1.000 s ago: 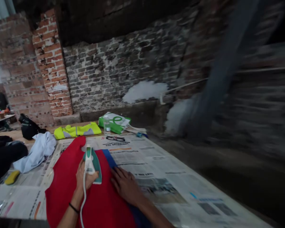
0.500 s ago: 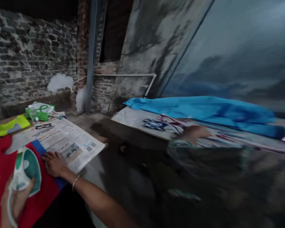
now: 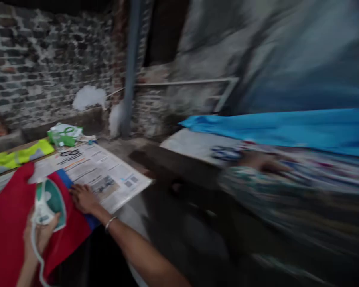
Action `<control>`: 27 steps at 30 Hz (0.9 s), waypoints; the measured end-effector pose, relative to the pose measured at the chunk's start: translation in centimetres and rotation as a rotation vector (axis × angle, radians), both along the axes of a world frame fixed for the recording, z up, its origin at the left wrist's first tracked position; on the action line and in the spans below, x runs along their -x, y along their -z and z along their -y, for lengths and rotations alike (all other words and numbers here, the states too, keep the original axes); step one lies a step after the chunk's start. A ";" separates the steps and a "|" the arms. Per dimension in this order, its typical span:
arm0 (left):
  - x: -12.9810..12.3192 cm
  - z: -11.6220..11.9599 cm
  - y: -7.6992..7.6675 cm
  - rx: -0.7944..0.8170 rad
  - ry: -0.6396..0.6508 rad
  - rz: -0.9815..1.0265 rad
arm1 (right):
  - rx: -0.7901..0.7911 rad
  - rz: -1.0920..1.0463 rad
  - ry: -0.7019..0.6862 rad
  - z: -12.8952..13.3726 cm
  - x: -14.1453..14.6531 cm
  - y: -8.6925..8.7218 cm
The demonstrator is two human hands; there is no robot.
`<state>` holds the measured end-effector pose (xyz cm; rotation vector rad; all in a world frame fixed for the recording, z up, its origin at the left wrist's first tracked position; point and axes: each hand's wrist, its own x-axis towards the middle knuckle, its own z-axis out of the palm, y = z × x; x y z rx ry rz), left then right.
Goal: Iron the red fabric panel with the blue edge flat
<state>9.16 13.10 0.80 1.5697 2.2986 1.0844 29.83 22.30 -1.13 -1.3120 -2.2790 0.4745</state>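
Observation:
My left hand [image 3: 40, 233] is closed around the handle of a white and teal clothes iron [image 3: 49, 205], whose white cord [image 3: 37, 251] trails down past my wrist. The iron is over a red garment [image 3: 10, 223] with a blue border [image 3: 65, 178]; whether it presses on the cloth I cannot tell. My right hand [image 3: 83, 198], with a bracelet at the wrist, lies flat with fingers apart at the blue border, to the right of the iron. Beneath the garment is a printed sheet [image 3: 107, 163] that covers the table.
Eyeglasses [image 3: 69, 153], a green and white bag [image 3: 66, 133] and a yellow reflective garment [image 3: 20, 155] lie at the table's far side. To the right, a co-worker's blurred hand [image 3: 263, 161] is over striped cloth on another table, beside bright blue fabric [image 3: 257, 129].
The view has turned left, so everything appears farther right. The iron and my right hand keep about the same places on the garment. The co-worker's hand is blurred by motion.

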 end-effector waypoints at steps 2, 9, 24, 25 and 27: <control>-0.1 4.7 0.7 -0.001 0.035 0.079 | 0.016 0.014 0.008 0.5 -0.2 0.7; 2.1 14.7 0.7 -0.108 -0.071 0.079 | -0.152 0.034 0.020 -0.8 -0.6 6.8; 7.4 11.9 -1.9 -0.006 -0.188 0.093 | -0.170 0.103 0.030 -0.3 -0.7 6.6; 8.0 10.8 -2.2 -0.007 -0.196 0.075 | -0.162 0.109 0.029 -0.3 -0.7 6.5; 9.3 8.1 -2.8 -0.003 -0.210 0.062 | -0.150 0.117 0.026 -0.3 -0.7 6.4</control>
